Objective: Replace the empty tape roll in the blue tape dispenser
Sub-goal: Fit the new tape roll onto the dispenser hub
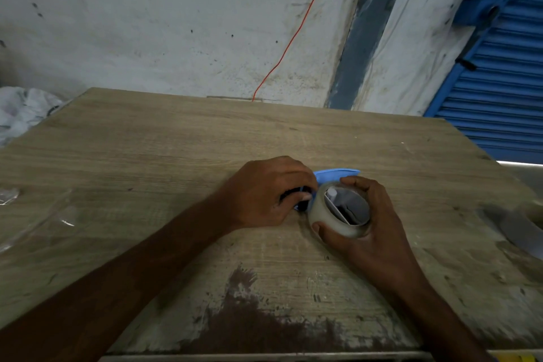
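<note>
The blue tape dispenser (335,176) lies on the wooden table (176,156), right of centre, mostly hidden by my hands. My left hand (264,194) is closed over its handle end. A roll of clear tape (338,214) sits against the dispenser, and my right hand (367,226) grips it with thumb below and fingers over its top rim. Through the roll's core I see a white and grey part of the dispenser. How far the roll is seated on the hub is hidden.
Another grey roll (526,226) lies at the table's right edge. Crumpled clear plastic (35,214) rests at the left edge. A wall with an orange wire (293,38) stands behind the table, and a blue shutter (505,82) is at the right.
</note>
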`<state>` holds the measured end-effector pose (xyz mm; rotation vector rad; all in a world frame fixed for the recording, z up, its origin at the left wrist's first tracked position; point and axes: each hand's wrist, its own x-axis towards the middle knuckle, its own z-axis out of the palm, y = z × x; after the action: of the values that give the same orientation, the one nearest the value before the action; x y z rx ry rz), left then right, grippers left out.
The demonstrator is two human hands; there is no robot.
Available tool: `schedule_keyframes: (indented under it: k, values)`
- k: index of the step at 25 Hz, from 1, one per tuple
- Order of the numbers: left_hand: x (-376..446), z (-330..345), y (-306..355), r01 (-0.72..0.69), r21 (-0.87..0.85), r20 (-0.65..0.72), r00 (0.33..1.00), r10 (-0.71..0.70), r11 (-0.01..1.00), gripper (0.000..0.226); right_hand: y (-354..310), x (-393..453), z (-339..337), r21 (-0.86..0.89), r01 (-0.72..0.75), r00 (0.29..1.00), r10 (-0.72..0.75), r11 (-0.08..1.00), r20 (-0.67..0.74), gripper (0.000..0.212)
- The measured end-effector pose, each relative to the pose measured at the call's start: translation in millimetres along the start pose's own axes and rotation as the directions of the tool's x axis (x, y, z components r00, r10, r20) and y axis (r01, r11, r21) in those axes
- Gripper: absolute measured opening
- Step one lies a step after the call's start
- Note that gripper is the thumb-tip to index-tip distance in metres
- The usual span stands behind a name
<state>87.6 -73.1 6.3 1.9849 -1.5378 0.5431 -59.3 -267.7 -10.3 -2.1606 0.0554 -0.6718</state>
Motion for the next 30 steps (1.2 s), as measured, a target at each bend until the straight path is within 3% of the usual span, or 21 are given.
schedule_keyframes:
  k: [9,12,17,24,30]
  values:
    - [3.4,-5.9,10.6,0.067,-0.08,-0.015,0.998,-0.069,0.995,0.01,-4.8,-1.4,-1.6,0.087,-0.068,0.996,0.063,0.994,0.056,0.076]
    - [11.5,-20.1,15.5,0.136,-0.094,0.089,0.988,-0.128,0.986,0.012,-6.4,-2.5,-1.2,0.071,-0.048,0.997,0.043,0.996,0.068,0.077]
    - [20.3,-54.9,13.7,0.141,-0.081,0.323,0.94,-0.108,0.987,0.015,-9.4,-10.7,1.3,0.025,0.067,0.992,-0.069,0.997,0.11,0.083]
    - [13.6,-47.7,16.4,0.128,-0.078,0.222,0.969,-0.108,0.989,0.017,-11.5,-9.0,4.7,-0.062,0.144,0.983,-0.136,0.988,0.122,0.081]
    - [-4.4,-40.3,27.1,0.058,0.164,0.06,0.996,-0.069,0.985,0.017,-6.8,-8.3,3.6,-0.073,0.148,0.985,-0.141,0.986,0.104,0.068]
